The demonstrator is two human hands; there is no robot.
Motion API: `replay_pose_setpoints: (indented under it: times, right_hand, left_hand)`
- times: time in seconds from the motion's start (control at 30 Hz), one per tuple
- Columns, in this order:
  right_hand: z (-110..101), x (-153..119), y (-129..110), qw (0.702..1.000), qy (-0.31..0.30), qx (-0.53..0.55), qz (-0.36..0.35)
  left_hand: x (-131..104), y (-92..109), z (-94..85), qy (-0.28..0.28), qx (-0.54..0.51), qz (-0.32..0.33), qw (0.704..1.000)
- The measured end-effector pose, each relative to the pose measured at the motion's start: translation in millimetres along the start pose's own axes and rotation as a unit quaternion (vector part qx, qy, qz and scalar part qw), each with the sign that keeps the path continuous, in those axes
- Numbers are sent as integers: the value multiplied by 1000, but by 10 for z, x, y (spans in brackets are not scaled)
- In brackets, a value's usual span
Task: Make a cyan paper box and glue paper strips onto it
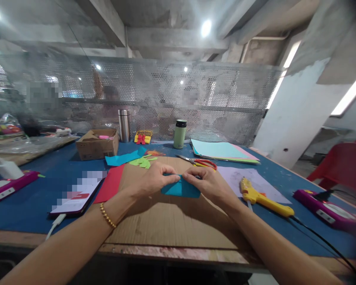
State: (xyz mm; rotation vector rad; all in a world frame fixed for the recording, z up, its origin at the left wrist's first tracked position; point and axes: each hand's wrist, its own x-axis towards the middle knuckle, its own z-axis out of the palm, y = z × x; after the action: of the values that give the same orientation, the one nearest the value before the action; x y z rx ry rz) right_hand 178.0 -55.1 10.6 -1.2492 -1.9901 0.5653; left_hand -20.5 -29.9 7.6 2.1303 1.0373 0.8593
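Observation:
A small piece of blue paper (180,190), apparently folded, is held just above a brown cardboard sheet (154,225). My left hand (160,178) pinches its upper edge from the left, thumb on top. From the right, my right hand (203,180) pinches the same edge, the two thumbs close together. My fingers behind the paper are partly hidden. Beyond the hands lie red-handled scissors (206,163), partly covered by my right hand. Light green paper cutouts (142,161) and a strip of blue paper (124,157) rest behind my left hand. Red paper (109,184) sits beside my left forearm.
A yellow glue gun (264,200) lies on lilac paper (228,176) at right. At left are a phone (80,194) and a power strip (12,186). Behind stand a cardboard box (97,148), a steel flask (124,126), a green tumbler (179,134) and stacked coloured paper (219,149).

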Motion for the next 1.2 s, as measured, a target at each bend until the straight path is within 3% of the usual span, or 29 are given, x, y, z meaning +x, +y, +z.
replay_pose_setpoints:
  times: [0.13,0.27,0.37,0.5,0.67,0.87,1.0,1.2]
  right_hand:
    - [4,4,64,999,1,44,8]
    - [10,19,182,986,34,163,-2]
    - [12,38,230,982,20,190,6]
    - [12,46,223,983,-7,171,65]
    - [-1,30,195,990,15,141,24]
    - [24,50,214,983,-22,179,36]
    - [22,33,156,992,-19,123,36]
    - [32,-15,25,998,-31,58,14]
  left_hand:
    - [65,-141,32,-16,-57,13,998]
    - [66,-153,-35,27,-56,-12,998]
    - [60,-125,-82,42,-51,-22,998]
    - [62,-96,-78,39,-67,-14,997]
    - [61,-92,-64,36,-74,-21,996]
    - [59,-110,-70,13,-79,6,997]
    - [42,-92,-53,19,-30,19,999]
    - [113,-243,33,-14,-64,51,997]
